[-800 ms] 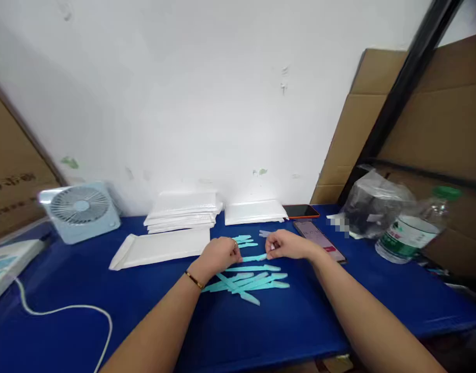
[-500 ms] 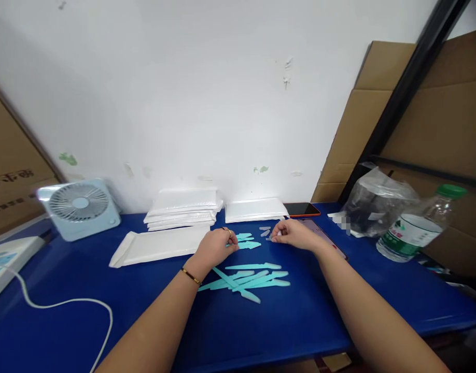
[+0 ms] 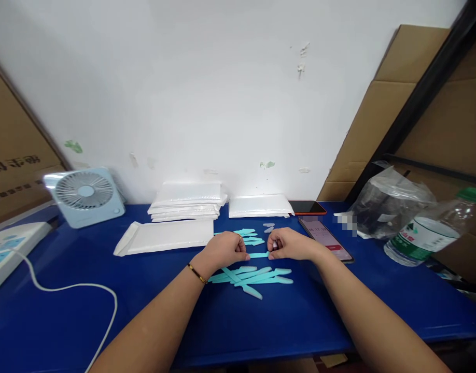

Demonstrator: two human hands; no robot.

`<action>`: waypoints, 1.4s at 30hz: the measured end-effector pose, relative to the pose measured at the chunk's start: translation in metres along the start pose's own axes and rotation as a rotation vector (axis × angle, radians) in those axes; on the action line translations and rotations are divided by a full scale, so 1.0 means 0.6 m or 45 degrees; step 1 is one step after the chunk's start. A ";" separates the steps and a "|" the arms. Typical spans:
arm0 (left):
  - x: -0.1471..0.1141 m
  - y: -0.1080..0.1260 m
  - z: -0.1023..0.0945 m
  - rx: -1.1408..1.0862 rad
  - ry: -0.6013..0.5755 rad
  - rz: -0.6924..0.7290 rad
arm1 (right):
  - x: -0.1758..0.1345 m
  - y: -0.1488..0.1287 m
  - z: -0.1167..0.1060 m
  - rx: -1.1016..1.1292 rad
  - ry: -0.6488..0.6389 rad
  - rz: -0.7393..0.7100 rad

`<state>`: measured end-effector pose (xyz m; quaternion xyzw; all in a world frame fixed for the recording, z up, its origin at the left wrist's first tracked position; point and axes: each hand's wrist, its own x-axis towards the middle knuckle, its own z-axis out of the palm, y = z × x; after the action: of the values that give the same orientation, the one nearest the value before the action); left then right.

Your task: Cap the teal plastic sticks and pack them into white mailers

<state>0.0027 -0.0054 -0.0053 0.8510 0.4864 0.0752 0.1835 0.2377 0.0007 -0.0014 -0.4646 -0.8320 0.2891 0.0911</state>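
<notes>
My left hand (image 3: 227,247) is closed on the handle end of a turquoise eyebrow razor (image 3: 258,255). My right hand (image 3: 287,244) pinches the same razor at its blade end, and the fingers cover that tip. Below them lies a loose pile of eyebrow razors (image 3: 257,275) with pale covers on their blades. Just beyond my hands, several more turquoise razors (image 3: 252,241) lie side by side. Small clear blade caps (image 3: 268,228) rest on the blue table (image 3: 277,326) behind my right hand.
White padded envelopes (image 3: 186,199) are stacked by the wall, with a single envelope (image 3: 168,237) in front and another stack (image 3: 259,205) alongside. Two phones (image 3: 325,238) lie right of my hands. A bottle (image 3: 424,233) stands at the right, a fan (image 3: 86,197) and white cable (image 3: 74,286) at the left.
My left hand has come nearer from the far razors and now grips one razor from the near group. My right hand has moved from the clear caps to that razor's blade end.
</notes>
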 end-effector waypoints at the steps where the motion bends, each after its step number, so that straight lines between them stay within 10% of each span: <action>1: -0.001 0.002 -0.001 0.008 -0.017 -0.005 | -0.001 0.000 -0.001 -0.024 0.009 0.011; 6: 0.003 -0.008 -0.009 0.013 -0.004 -0.052 | 0.000 0.004 -0.009 0.041 -0.018 0.077; 13: -0.006 -0.032 -0.033 -0.033 0.185 -0.111 | 0.003 0.021 -0.022 0.124 0.347 0.283; 21: -0.030 0.018 -0.031 -0.074 -0.300 -0.013 | 0.002 -0.040 0.019 0.057 0.133 -0.108; 29: -0.010 0.015 -0.013 -0.002 0.109 0.068 | 0.009 -0.039 0.027 0.033 0.119 -0.097; 42: 0.001 -0.012 -0.020 -0.034 0.260 0.028 | -0.006 0.015 -0.021 0.072 0.237 0.098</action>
<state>-0.0063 0.0011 0.0030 0.8417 0.4919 0.1700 0.1436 0.2517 0.0064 0.0043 -0.5182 -0.7931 0.2713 0.1698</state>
